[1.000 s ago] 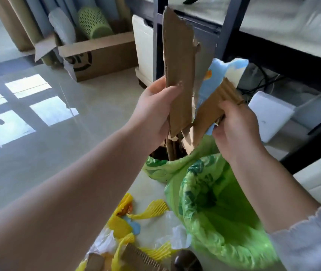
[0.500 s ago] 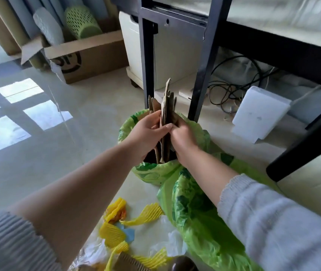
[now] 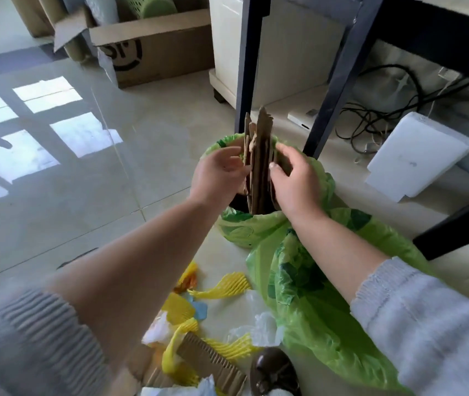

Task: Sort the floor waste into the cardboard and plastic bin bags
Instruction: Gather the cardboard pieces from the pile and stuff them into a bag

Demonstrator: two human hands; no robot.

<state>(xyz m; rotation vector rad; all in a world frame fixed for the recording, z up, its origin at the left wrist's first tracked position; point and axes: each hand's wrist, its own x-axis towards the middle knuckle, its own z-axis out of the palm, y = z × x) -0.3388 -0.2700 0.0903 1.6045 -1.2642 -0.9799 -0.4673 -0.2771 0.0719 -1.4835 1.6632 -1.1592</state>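
A bundle of torn cardboard strips (image 3: 259,161) stands upright in the mouth of a green plastic bin bag (image 3: 237,228) on the tiled floor (image 3: 130,155), the strips' long axis running vertically, ragged upper ends pointing up toward a dark metal table leg (image 3: 249,64) and lower ends sunk into the bag's dark opening. The left hand (image 3: 217,174) sits against the bundle's left edge with fingers loosely curled and partly spread, fingertips touching the cardboard; the right hand (image 3: 294,178) cups the right edge, thumb laid on the front face and fingers wrapped behind, so the strips are held between the 2 hands. Both forearms are bare, with grey ribbed knit sleeves (image 3: 427,318) pushed up. The cardboard is brown, matte and flat, its tops unevenly ripped. The bag is thin, glossy, crinkled film printed with darker green patches; a second green bag (image 3: 322,315) of the same film lies slumped just beside it, nearer the camera. On the floor between the arms lie yellow foam mesh sleeves (image 3: 222,287), soft and netted, crumpled white plastic film (image 3: 262,327), a small light-blue scrap (image 3: 199,310) and a piece of corrugated cardboard (image 3: 213,364) with its ridges exposed. A white foam block (image 3: 416,155) leans near tangled black cables (image 3: 370,121), and an open cardboard box (image 3: 153,50) sits further back.
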